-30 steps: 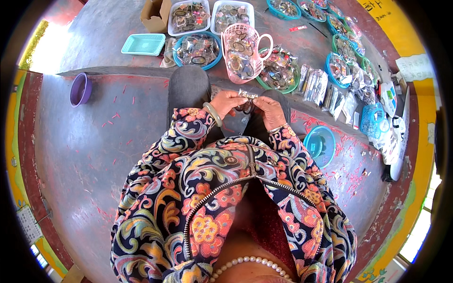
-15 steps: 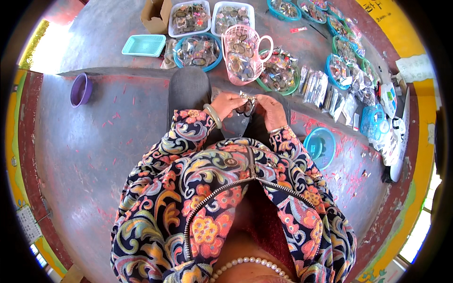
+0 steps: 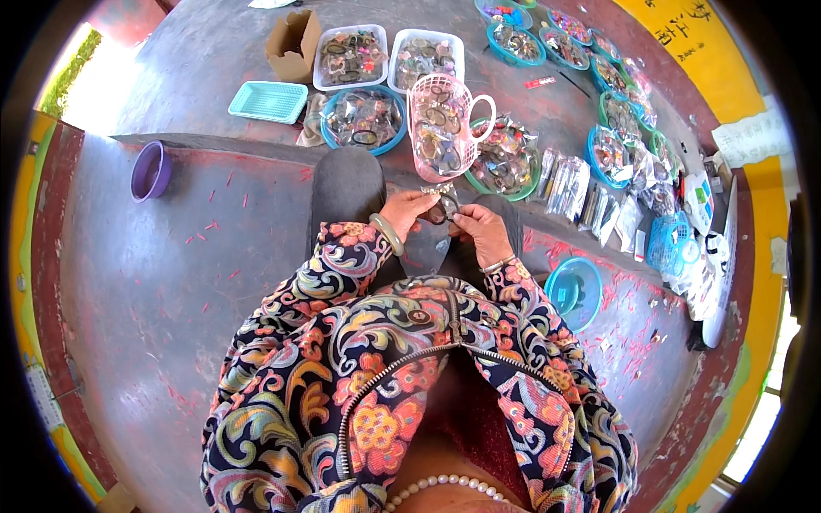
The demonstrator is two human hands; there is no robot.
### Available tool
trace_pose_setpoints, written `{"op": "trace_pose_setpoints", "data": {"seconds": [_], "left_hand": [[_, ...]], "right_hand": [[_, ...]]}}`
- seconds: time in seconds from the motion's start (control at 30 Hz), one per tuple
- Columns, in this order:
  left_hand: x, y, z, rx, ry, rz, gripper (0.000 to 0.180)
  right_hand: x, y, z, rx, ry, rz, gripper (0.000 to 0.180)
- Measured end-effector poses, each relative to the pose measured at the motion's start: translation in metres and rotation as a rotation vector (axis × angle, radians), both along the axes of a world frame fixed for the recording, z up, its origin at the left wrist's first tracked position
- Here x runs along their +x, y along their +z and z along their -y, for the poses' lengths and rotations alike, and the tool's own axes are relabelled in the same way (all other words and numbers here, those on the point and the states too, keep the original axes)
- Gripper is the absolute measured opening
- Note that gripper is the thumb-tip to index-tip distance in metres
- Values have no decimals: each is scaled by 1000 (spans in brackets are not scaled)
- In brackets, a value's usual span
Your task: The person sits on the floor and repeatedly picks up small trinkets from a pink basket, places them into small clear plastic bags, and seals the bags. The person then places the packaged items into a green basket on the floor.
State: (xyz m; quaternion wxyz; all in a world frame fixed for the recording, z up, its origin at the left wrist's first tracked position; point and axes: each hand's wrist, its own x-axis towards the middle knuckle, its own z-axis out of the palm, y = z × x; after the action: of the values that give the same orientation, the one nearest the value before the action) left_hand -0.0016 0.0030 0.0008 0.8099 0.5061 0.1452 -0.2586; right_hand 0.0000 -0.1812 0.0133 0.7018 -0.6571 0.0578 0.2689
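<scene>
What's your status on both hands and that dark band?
Left hand pinching dark band near its top. Right hand pinching its lower right side. Pink basket just beyond, not blocking.

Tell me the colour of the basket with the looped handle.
The basket is pale pink, seen in the head view.

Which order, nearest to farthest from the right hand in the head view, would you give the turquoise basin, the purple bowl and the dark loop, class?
From the right hand:
1. Dark loop: at its fingertips.
2. Turquoise basin: to its right, lower in the picture.
3. Purple bowl: far to its left.
</scene>
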Motion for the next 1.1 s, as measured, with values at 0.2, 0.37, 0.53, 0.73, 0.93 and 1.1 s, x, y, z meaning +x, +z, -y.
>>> {"op": "trace_pose_setpoints", "data": {"seconds": [0.2,0.37,0.53,0.73,0.93,1.1], "left_hand": [[0,-4,0,45,50,-1,38],[0,-5,3,25,6,28,42],[-4,4,1,62,-19,-8,41],[-1,3,11,33,-58,-48,35],[-5,8,6,49,-37,-49,34],[-5,0,7,23,-57,-22,33]], "right_hand": [[34,12,5,-23,-46,8,15],[92,7,3,20,-93,15,14],[154,-3,-28,149,-226,3,15],[228,-31,-33,129,-256,-100,17],[189,-42,-25,125,-69,-93,18],[124,-42,16,47,-85,-102,17]]}}
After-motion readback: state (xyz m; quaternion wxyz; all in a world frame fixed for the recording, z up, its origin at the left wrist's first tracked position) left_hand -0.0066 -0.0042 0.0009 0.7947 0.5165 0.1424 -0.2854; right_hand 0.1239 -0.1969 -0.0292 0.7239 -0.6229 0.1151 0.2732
